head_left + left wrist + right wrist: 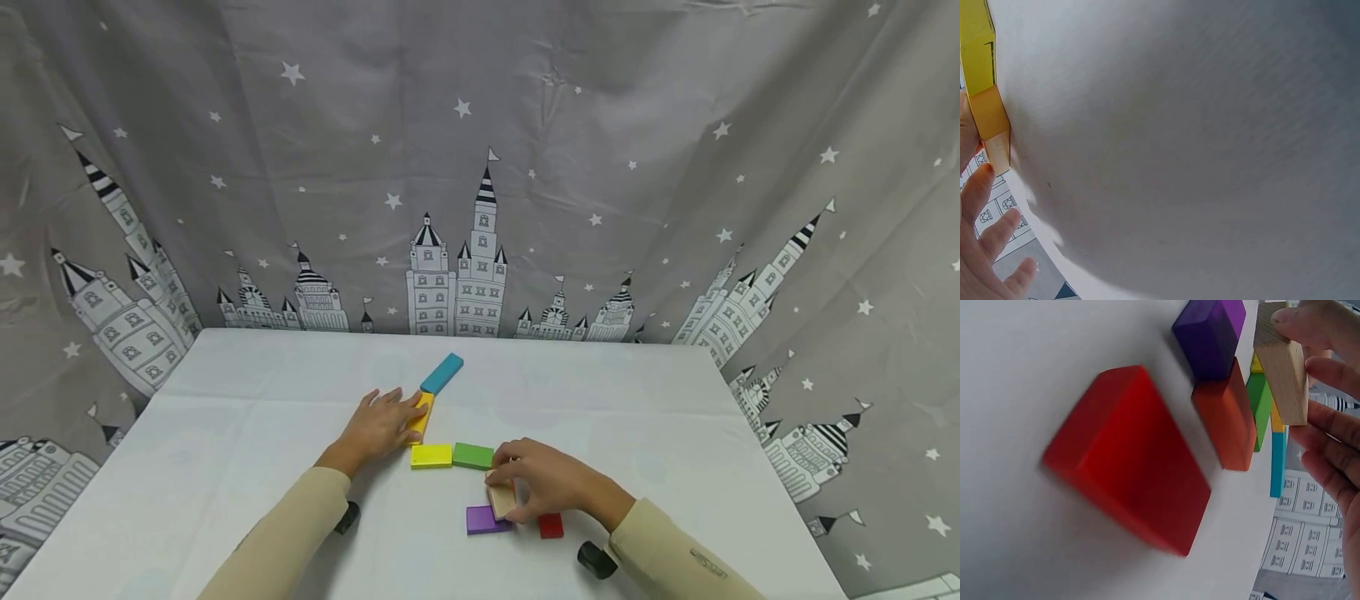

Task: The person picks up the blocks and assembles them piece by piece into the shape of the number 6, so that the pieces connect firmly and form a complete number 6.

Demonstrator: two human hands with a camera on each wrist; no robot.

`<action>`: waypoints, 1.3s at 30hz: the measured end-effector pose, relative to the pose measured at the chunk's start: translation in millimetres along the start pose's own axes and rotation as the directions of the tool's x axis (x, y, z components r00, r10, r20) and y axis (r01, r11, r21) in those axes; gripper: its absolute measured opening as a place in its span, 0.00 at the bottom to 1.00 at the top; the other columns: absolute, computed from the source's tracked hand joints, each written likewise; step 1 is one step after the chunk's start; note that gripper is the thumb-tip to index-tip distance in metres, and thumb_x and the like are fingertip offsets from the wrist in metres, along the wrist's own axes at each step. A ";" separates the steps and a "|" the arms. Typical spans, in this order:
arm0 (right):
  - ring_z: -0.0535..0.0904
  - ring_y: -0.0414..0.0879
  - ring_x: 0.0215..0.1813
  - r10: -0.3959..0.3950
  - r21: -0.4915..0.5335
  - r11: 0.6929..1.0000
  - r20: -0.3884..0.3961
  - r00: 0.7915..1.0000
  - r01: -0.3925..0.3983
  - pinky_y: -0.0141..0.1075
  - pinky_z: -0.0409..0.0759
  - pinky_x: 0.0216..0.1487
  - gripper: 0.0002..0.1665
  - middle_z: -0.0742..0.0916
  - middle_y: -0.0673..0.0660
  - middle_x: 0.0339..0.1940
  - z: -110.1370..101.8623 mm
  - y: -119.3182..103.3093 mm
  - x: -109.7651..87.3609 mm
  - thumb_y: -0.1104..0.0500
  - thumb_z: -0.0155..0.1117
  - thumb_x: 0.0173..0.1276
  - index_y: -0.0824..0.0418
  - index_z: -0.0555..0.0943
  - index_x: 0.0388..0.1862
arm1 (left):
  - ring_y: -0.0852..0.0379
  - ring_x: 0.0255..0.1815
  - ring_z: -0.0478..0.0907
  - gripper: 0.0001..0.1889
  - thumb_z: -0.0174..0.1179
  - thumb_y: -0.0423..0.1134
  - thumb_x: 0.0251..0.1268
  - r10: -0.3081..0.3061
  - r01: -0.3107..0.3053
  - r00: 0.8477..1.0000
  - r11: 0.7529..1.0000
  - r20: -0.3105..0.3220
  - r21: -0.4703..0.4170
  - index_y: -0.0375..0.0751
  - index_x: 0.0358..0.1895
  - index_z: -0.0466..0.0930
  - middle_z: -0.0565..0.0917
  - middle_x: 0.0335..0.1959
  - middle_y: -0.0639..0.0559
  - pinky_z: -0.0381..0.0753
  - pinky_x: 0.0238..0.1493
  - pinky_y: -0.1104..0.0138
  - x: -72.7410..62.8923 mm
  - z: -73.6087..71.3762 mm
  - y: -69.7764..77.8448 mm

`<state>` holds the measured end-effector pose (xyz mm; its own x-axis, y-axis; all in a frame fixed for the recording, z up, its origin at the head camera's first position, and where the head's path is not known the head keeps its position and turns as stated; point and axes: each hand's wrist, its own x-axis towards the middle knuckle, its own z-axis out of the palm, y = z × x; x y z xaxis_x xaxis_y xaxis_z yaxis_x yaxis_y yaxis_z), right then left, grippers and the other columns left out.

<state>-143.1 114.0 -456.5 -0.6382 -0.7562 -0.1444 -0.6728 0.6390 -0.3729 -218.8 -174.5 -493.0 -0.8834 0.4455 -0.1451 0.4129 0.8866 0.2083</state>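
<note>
My right hand [551, 479] pinches a plain wooden block [501, 502] between thumb and fingers. In the right wrist view that wooden block [1285, 381] hangs close over an orange-red block [1225, 419], which the hand mostly hides from the head camera. A purple block [483, 522] lies at its near end, and a red block [551, 527] sits under the right wrist. Farther left, my left hand [378, 425] touches an orange-yellow block [423, 414] with thumb and forefinger, the other fingers spread. That block [990, 112] is at the edge of the left wrist view.
A blue block [442, 373] continues the row beyond the left hand. Nearer, a bright yellow block [431, 457] and a green block [472, 456] lie end to end. All rest on a white-covered table [637, 400]; a grey castle-print curtain [600, 125] hangs behind.
</note>
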 end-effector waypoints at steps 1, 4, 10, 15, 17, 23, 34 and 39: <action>0.73 0.41 0.57 -0.005 -0.004 1.000 0.004 1.000 0.005 0.36 0.75 0.60 0.26 0.80 0.45 0.54 0.2 -0.7 2.7 0.44 0.73 0.56 0.46 0.84 0.55 | 0.39 0.73 0.57 0.30 0.62 0.54 0.61 0.002 -0.002 1.000 1.000 -0.001 0.000 0.49 0.67 0.72 0.66 0.72 0.49 0.48 0.71 0.39 0.1 0.4 -0.3; 0.72 0.40 0.57 -0.021 -0.004 1.000 0.017 1.000 0.021 0.36 0.75 0.60 0.26 0.80 0.44 0.54 1.1 -3.1 10.4 0.44 0.73 0.56 0.46 0.83 0.55 | 0.39 0.73 0.57 0.30 0.62 0.54 0.61 0.009 -0.009 1.000 1.000 -0.003 0.003 0.49 0.66 0.72 0.66 0.72 0.49 0.49 0.71 0.40 0.6 2.2 -1.2; 0.72 0.40 0.57 -0.065 -0.008 0.998 0.034 0.997 0.065 0.33 0.74 0.60 0.27 0.80 0.45 0.55 1.0 -7.0 25.7 0.44 0.73 0.58 0.47 0.83 0.56 | 0.39 0.73 0.58 0.30 0.61 0.54 0.61 0.015 -0.015 1.000 1.000 -0.004 0.001 0.49 0.66 0.72 0.66 0.71 0.50 0.50 0.71 0.40 0.7 4.4 -0.7; 0.73 0.39 0.57 -0.128 -0.034 0.991 0.029 0.991 0.129 0.31 0.72 0.62 0.27 0.80 0.47 0.54 -0.3 -10.0 39.2 0.46 0.73 0.57 0.49 0.83 0.56 | 0.39 0.73 0.58 0.30 0.61 0.54 0.62 0.008 -0.008 1.000 1.000 0.000 -0.003 0.49 0.66 0.72 0.66 0.71 0.49 0.49 0.71 0.40 1.0 3.7 0.0; 0.73 0.40 0.57 -0.151 -0.039 0.988 0.028 0.988 0.152 0.31 0.71 0.62 0.27 0.80 0.47 0.55 0.6 -11.2 44.3 0.45 0.73 0.57 0.50 0.83 0.56 | 0.40 0.73 0.58 0.29 0.61 0.54 0.62 0.001 -0.001 1.000 1.000 0.003 -0.006 0.50 0.66 0.72 0.66 0.72 0.50 0.48 0.71 0.40 0.9 2.3 0.3; 0.73 0.40 0.60 -0.201 -0.054 0.978 0.031 0.979 0.202 0.31 0.70 0.63 0.27 0.79 0.47 0.56 3.7 -17.2 56.5 0.43 0.72 0.59 0.48 0.83 0.56 | 0.39 0.72 0.59 0.30 0.61 0.54 0.62 0.018 -0.018 1.000 1.000 0.000 0.011 0.49 0.66 0.72 0.67 0.71 0.49 0.50 0.70 0.39 0.0 0.1 -0.8; 0.72 0.37 0.59 -0.262 -0.059 0.962 0.078 0.962 0.267 0.26 0.68 0.63 0.26 0.79 0.47 0.57 11.8 -33.1 74.6 0.47 0.70 0.61 0.49 0.82 0.58 | 0.39 0.72 0.59 0.29 0.61 0.53 0.62 0.022 -0.022 1.000 1.000 -0.018 0.016 0.48 0.66 0.73 0.67 0.71 0.48 0.50 0.70 0.39 -1.5 0.7 -5.0; 0.74 0.34 0.53 -0.290 -0.094 0.950 0.087 0.953 0.298 0.20 0.68 0.57 0.26 0.80 0.47 0.54 16.4 -37.1 80.0 0.48 0.71 0.59 0.49 0.82 0.57 | 0.39 0.72 0.59 0.29 0.61 0.53 0.62 0.028 -0.027 0.999 1.000 -0.024 0.015 0.48 0.65 0.73 0.67 0.71 0.49 0.50 0.70 0.39 -1.4 3.3 -6.2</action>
<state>-163.1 27.4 -469.3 -0.3803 -0.9184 -0.1094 -0.8645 0.3951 -0.3107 -219.5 -180.2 -497.3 -0.8767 0.4669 -0.1159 0.4403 0.8758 0.1978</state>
